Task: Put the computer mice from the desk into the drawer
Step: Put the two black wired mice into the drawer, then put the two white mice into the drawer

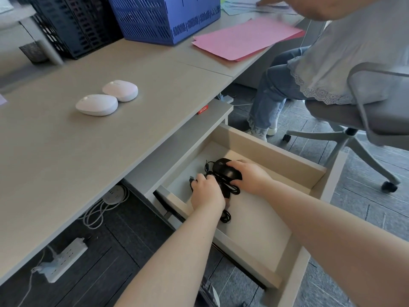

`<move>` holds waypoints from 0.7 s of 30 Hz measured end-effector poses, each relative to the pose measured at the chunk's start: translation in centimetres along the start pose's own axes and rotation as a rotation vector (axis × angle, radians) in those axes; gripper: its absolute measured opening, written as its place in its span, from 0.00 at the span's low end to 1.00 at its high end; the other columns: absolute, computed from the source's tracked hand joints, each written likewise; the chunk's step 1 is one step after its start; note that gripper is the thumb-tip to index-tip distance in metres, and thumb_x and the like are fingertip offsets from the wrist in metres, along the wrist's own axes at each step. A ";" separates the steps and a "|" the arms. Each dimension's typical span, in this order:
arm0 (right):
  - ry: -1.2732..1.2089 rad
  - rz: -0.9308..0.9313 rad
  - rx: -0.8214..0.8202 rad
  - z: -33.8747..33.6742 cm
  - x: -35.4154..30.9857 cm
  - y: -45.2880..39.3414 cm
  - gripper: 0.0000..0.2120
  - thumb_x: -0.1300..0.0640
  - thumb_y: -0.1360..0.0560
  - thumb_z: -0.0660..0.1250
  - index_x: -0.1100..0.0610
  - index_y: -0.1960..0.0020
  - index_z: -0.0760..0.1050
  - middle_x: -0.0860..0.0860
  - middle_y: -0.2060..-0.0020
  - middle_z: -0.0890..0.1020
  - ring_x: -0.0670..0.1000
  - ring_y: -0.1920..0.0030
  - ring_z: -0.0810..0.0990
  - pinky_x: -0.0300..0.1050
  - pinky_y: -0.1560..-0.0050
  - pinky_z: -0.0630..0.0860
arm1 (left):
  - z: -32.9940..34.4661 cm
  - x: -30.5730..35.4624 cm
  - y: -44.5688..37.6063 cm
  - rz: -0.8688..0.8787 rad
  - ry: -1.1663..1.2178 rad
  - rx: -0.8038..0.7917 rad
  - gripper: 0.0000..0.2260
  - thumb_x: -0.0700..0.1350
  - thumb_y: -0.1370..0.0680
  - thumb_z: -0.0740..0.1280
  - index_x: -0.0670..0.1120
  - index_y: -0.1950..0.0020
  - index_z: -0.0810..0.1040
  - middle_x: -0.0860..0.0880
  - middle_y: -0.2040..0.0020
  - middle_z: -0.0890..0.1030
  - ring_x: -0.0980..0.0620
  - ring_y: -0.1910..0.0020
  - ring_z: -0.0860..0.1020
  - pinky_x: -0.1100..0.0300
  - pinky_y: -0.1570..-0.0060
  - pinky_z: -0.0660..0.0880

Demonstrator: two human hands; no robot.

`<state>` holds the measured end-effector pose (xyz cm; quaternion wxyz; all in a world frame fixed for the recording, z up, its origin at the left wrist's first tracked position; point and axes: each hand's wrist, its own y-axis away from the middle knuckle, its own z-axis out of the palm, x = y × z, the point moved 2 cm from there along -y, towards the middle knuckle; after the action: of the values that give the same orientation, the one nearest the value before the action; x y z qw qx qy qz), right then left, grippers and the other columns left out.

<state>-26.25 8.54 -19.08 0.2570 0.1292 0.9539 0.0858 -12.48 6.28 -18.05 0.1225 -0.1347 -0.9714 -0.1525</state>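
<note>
The drawer under the desk is pulled out. Both my hands are inside it. My right hand grips a black wired mouse at the drawer's back left. My left hand holds a second black mouse, mostly hidden, with its bundled black cable between the hands and a loop trailing behind. Two white wireless mice lie side by side on the desk: one nearer, one farther.
A blue crate and a black crate stand at the desk's back. Pink paper lies on the adjoining desk, where another person sits on a grey chair to the right. Power strips and cables lie on the floor.
</note>
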 end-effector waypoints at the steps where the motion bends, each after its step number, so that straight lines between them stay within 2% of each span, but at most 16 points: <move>1: 0.008 -0.003 0.022 -0.4 -0.2 0.3 0.29 0.54 0.26 0.68 0.50 0.27 0.64 0.53 0.33 0.73 0.57 0.34 0.73 0.52 0.37 0.74 | -0.3 0.1 0.1 0.013 -0.018 0.003 0.21 0.46 0.28 0.73 0.44 0.39 0.70 0.44 0.36 0.68 0.44 0.36 0.66 0.55 0.45 0.73; 5: 0.052 -0.022 0.137 -2.7 -1.9 1.1 0.20 0.51 0.23 0.63 0.50 0.32 0.70 0.53 0.39 0.78 0.57 0.39 0.76 0.50 0.43 0.76 | -3.1 0.9 1.0 0.112 -0.100 0.021 0.19 0.51 0.25 0.69 0.45 0.38 0.72 0.45 0.38 0.71 0.43 0.37 0.69 0.51 0.44 0.72; 7: 0.051 -0.041 0.220 -4.4 -3.4 1.5 0.17 0.51 0.22 0.60 0.51 0.34 0.72 0.52 0.42 0.81 0.56 0.41 0.78 0.49 0.45 0.77 | -6.0 1.6 1.6 0.164 -0.134 0.063 0.14 0.49 0.23 0.65 0.45 0.39 0.74 0.45 0.39 0.73 0.43 0.39 0.72 0.51 0.46 0.73; 11: 0.014 -0.094 0.415 -8.2 -7.6 1.9 0.13 0.52 0.21 0.58 0.55 0.46 0.79 0.52 0.53 0.84 0.56 0.51 0.81 0.44 0.58 0.73 | -12.6 2.3 2.0 0.236 -0.130 0.234 0.10 0.44 0.22 0.61 0.43 0.43 0.75 0.43 0.43 0.78 0.42 0.44 0.77 0.52 0.52 0.73; 14: -0.048 -0.132 0.529 -10.2 -11.0 2.0 0.12 0.53 0.22 0.59 0.59 0.54 0.78 0.52 0.61 0.83 0.56 0.56 0.80 0.46 0.60 0.75 | -17.1 1.6 2.0 0.233 -0.052 0.367 0.10 0.44 0.21 0.59 0.42 0.46 0.75 0.42 0.45 0.78 0.40 0.46 0.77 0.54 0.57 0.69; 16: -0.071 -0.174 0.567 -10.9 -13.3 1.8 0.12 0.53 0.22 0.59 0.58 0.54 0.79 0.51 0.61 0.82 0.55 0.56 0.80 0.46 0.57 0.75 | -19.3 0.3 1.9 0.218 0.019 0.468 0.10 0.45 0.21 0.57 0.41 0.50 0.75 0.41 0.47 0.78 0.39 0.48 0.77 0.54 0.59 0.67; 18: -0.079 -0.198 0.573 -11.3 -15.5 1.2 0.13 0.52 0.22 0.59 0.57 0.50 0.79 0.52 0.57 0.83 0.55 0.53 0.80 0.47 0.54 0.77 | -20.7 -1.3 1.5 0.206 0.100 0.570 0.10 0.46 0.21 0.58 0.41 0.51 0.76 0.41 0.48 0.78 0.39 0.48 0.76 0.53 0.59 0.68; 21: -0.082 -0.230 0.557 -11.3 -18.6 -0.3 0.14 0.49 0.22 0.59 0.55 0.45 0.79 0.52 0.50 0.83 0.54 0.47 0.78 0.47 0.49 0.74 | -22.2 -4.6 0.2 0.152 0.123 0.677 0.13 0.50 0.23 0.63 0.43 0.44 0.76 0.42 0.42 0.76 0.40 0.42 0.72 0.51 0.50 0.72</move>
<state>-16.59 1.74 -0.78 0.2580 0.0890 0.9379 -0.2141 -3.81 -1.86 1.19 0.2296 -0.1491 -0.9448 0.1801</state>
